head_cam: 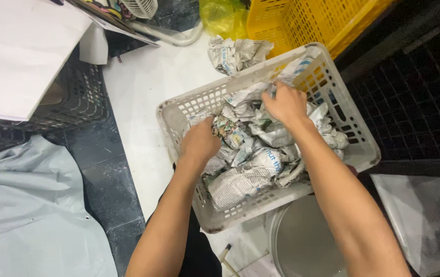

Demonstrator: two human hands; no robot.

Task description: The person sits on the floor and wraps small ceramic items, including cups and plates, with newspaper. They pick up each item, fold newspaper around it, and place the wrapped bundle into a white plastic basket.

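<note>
- The white basket [179,110] sits on the white floor strip, its long side running from lower left to upper right, one short end toward the yellow crate [302,23].
- It is packed with crumpled newspaper [253,166]; the heap reaches about to the rim.
- The left hand [199,141] is buried in the paper near the left wall, fingers curled down around a wad.
- The right hand [284,102] is closed on a bunch of paper by the far rim.
- Room is tight: the yellow crate stands just past the far end, a black crate [84,100] is off to the left, and a grey round tub [302,241] lies just under the near corner.
- A loose ball of newspaper [235,54] lies on the floor just beyond the far rim.
- Bare white floor [138,87] opens on the left side.
</note>
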